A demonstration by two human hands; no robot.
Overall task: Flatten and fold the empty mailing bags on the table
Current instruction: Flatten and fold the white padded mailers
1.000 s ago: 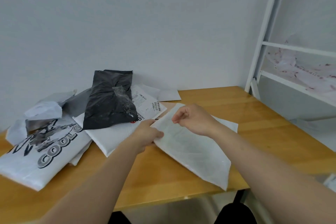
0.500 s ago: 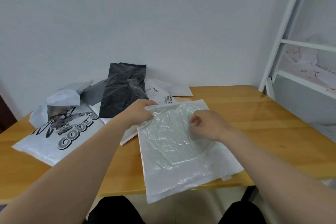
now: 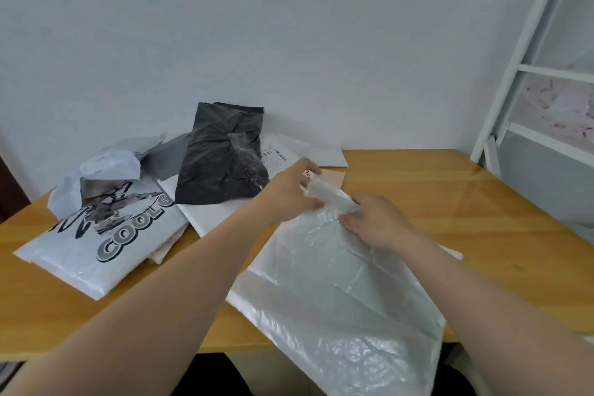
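while both hands pinch its top, clear bag (image 3: 337, 292) overhangs table (image 3: 482, 202).

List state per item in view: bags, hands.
clear bag: crinkled, far end bunched between both hands, near end hanging past the table edge
left hand: grips the bunched end
right hand: pinches the same end
black bag: crumpled, on top of the pile
COOL bag: lying flat, unfolded
white bag: flat, partly under the black bag
grey bags: crumpled at the back
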